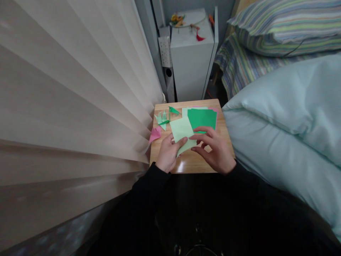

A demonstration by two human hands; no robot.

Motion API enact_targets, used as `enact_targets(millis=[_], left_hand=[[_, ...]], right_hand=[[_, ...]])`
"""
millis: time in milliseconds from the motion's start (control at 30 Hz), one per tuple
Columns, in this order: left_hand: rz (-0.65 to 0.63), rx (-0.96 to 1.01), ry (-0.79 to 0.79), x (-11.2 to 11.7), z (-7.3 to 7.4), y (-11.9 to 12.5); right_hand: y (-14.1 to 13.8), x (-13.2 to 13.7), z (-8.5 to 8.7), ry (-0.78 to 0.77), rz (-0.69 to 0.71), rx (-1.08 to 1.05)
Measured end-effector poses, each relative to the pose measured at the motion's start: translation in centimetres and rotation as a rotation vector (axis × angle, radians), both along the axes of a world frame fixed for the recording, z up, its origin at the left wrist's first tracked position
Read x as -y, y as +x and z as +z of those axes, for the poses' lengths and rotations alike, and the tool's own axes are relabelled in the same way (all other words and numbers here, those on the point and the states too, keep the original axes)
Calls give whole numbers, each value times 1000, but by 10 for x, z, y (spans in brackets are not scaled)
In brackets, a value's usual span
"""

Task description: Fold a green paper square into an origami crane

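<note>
A pale green sheet of paper (182, 130) is pinched at its lower left by my left hand (169, 151), thumb on top and fingers underneath. The sheet tilts above the small wooden table (186, 164). At its right edge my right hand (213, 149) is open, fingers curved and apart. A fingertip lies at the paper's edge; I cannot tell whether it touches. Past that hand lies a stack of coloured paper with a dark green sheet (204, 119) on top. On the table's left are pale and dark green folded paper pieces (163, 120) and a pink folded paper piece (155, 134).
A pale pleated curtain (87, 89) hangs along the left, against the table's edge. Behind the table stands a white cabinet (190, 67) with a red tassel (199, 36) on top. At right is a bed with a light blue quilt (287, 117) and striped pillow (287, 26).
</note>
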State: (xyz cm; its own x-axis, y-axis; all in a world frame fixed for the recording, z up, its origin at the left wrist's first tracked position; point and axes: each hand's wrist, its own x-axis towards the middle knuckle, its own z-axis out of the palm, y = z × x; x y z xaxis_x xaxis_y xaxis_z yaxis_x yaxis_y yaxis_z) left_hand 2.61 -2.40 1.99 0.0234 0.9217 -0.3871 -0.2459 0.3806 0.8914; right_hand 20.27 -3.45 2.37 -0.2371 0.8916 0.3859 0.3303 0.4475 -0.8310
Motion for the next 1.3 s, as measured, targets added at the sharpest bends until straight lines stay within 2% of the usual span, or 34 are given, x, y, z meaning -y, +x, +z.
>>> enact_targets(millis=[67,133,200,333,467,567,700,900,1100,1300], left_hand=[[-29,11,3,1,3,1],[-66,3,29,2,5,2],[-77,-9,76,4,6,3],[-20,52,233,6,9,2],[-106,34,346,7,9,-2],[-180,17,385,8,7,-4],[-233,103,362,10,11,-3],[-115,-156,341,8,15,2],[-95,-101,323,9,10,3],[-91,-94,316,9,11,4]], right_hand=[[-2,2,1,34,52,-13],[-3,2,2,13,42,-43],[-3,1,1,-66,-7,-90],[-4,-1,3,-288,-121,-276],[-4,-3,9,-392,-106,-342],[-4,-3,13,-400,-125,-321],[-4,-3,13,-384,-141,-319],[-3,-3,12,-370,-124,-311],[-3,-3,12,-361,-135,-299],[-3,-3,11,-371,-140,-310]])
